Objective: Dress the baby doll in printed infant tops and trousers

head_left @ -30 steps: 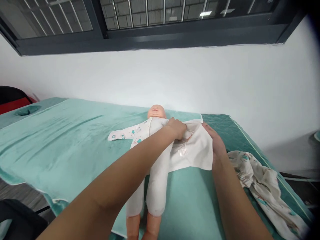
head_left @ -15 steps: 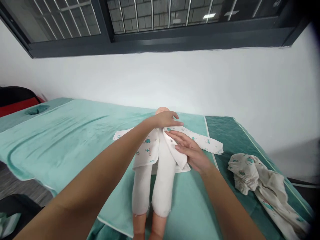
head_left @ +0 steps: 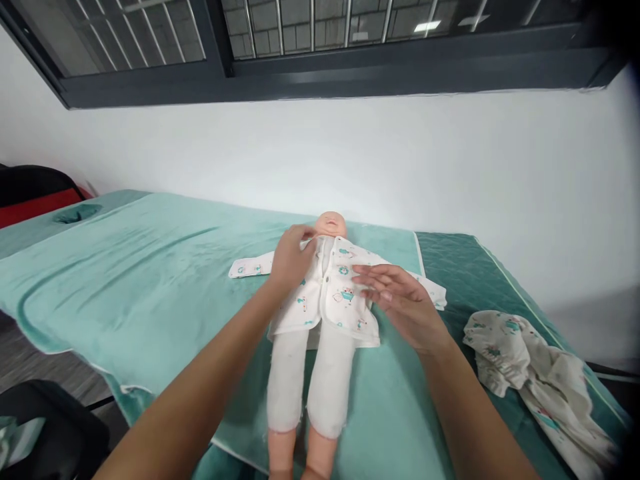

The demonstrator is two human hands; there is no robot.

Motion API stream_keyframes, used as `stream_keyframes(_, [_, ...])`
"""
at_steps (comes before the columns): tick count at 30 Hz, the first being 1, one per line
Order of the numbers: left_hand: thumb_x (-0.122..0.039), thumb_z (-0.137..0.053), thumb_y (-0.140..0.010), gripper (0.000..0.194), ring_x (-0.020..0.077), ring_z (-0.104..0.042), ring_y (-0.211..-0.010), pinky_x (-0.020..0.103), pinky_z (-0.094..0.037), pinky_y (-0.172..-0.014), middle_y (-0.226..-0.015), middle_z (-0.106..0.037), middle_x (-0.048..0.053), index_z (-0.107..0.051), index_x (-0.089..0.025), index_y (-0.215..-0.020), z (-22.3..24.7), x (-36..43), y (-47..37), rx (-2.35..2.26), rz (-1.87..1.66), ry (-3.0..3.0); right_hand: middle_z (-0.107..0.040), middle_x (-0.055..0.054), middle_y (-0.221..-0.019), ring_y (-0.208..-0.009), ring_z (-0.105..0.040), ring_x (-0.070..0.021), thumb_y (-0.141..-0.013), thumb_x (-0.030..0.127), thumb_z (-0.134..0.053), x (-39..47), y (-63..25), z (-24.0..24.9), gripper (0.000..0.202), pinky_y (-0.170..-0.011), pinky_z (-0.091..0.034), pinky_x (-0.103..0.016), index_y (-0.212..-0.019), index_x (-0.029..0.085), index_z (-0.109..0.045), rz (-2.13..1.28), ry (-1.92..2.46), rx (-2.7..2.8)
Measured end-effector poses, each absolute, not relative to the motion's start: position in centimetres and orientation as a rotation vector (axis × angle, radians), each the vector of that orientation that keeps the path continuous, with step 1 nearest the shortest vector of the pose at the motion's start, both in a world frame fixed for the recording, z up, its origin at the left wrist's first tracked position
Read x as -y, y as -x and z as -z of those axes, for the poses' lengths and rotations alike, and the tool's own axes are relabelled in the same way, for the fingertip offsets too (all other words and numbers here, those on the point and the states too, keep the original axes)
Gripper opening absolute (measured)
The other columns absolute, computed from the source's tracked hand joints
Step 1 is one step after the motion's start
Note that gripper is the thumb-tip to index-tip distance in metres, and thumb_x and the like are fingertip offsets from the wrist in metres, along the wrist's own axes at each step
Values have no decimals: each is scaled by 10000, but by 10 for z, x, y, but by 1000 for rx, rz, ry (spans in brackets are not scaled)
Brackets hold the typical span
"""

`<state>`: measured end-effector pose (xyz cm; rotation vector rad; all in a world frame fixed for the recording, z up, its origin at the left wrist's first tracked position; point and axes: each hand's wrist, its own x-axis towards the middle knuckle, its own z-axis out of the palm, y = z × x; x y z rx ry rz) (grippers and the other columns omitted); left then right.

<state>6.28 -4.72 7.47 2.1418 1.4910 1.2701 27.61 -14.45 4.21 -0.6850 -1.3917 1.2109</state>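
A baby doll [head_left: 331, 224] lies on its back, wearing a white printed baby jacket [head_left: 345, 293] with long sleeves spread out sideways. White padding [head_left: 330, 383] covers its legs down to the lower shins. The jacket's two front panels lie side by side with a narrow gap down the middle. By the collar, on the left side of the neck, my left hand [head_left: 294, 257] has loosely curved fingers, with thumb and fingertips apart. My right hand [head_left: 400, 303] hovers at the jacket's right panel, fingers stretched out and apart, gripping nothing.
Crumpled printed baby clothing [head_left: 535, 380] lies at the right on a dark green quilted cover [head_left: 450, 267]. Beneath the doll spreads a light green blanket [head_left: 150, 280]. A white wall [head_left: 350, 160] stands behind, below a barred window. A black object [head_left: 55, 427] is at lower left.
My left hand has moved from the right shoulder back to the left side of the collar, uncovering the doll's head. The right panel, folded back before, now lies flat, released by my right hand.
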Motion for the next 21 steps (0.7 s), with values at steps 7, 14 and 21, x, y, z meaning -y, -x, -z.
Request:
stream_keyframes(7, [-341, -463, -917, 244, 190, -630, -897, 338, -511, -807, -1016, -685, 26, -610, -242, -1084, -13, 143, 9, -1607, -1138, -1708, -276, 19, -1606, -1493, -201, -249, -921, 435, -582, 143, -245, -26, 516, -1228, -181, -485, -1418, 361, -467, -642, 1039, 1818])
stream_keyframes(14, [-258, -566, -851, 426, 240, -576, -1114, 412, -438, -975, -1234, -626, 68, -529, -256, -1275, 9, 187, 33, -1462, -921, -1965, -126, -9, -1647, -1512, -97, -275, -955, 367, -533, 164, -228, -8, 596, -1212, -160, -547, -1509, 345, -315, -395, 1076, 1982])
stream_keyframes(21, [-314, -513, -907, 273, 227, -590, -960, 392, -422, -886, -1041, -663, 39, -584, -247, -1162, 22, 186, 38, -1467, -962, -1999, -384, -61, -1542, -1426, -344, -264, -949, 286, -526, 225, -228, 20, 431, -1165, -289, -516, -1377, 301, -477, -360, 1229, 1536])
